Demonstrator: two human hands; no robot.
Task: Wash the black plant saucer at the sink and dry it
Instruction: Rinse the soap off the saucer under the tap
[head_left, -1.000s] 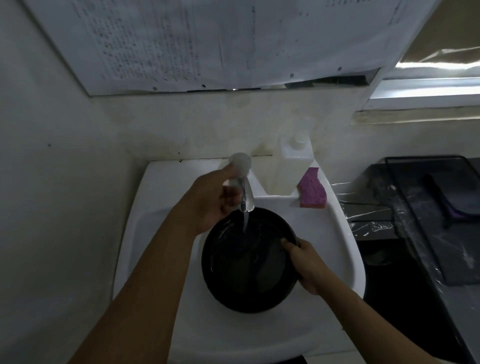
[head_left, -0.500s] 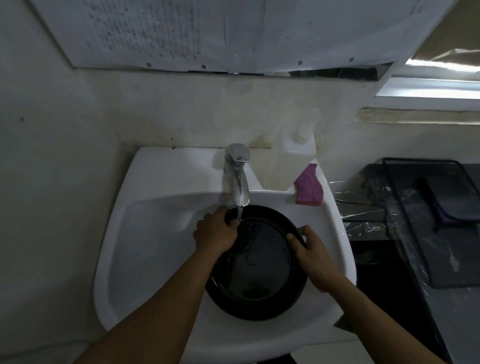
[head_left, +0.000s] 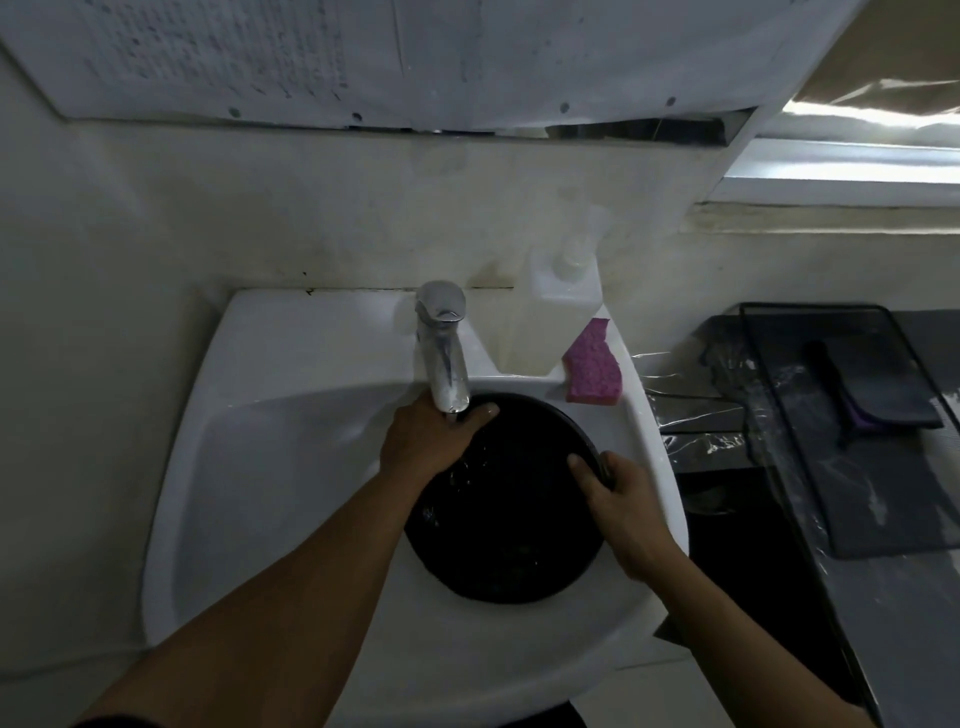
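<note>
The round black plant saucer (head_left: 511, 514) lies in the right half of the white sink (head_left: 291, 467), under the chrome faucet (head_left: 441, 353). Water runs from the spout. My left hand (head_left: 431, 441) rests flat on the saucer's upper left inside, directly below the spout, with the fingers stretched out. My right hand (head_left: 621, 501) grips the saucer's right rim, thumb inside and fingers curled round the outer edge.
A pink sponge (head_left: 594, 370) leans on the sink's back right ledge beside a white soap bottle (head_left: 558, 306). To the right stands a dark counter with a black wire tray (head_left: 852, 426) holding a dark cloth. A wall lies close on the left.
My left hand came off the faucet handle, dropped into the saucer and now lies flat under the running water. My right hand kept its hold on the rim.
</note>
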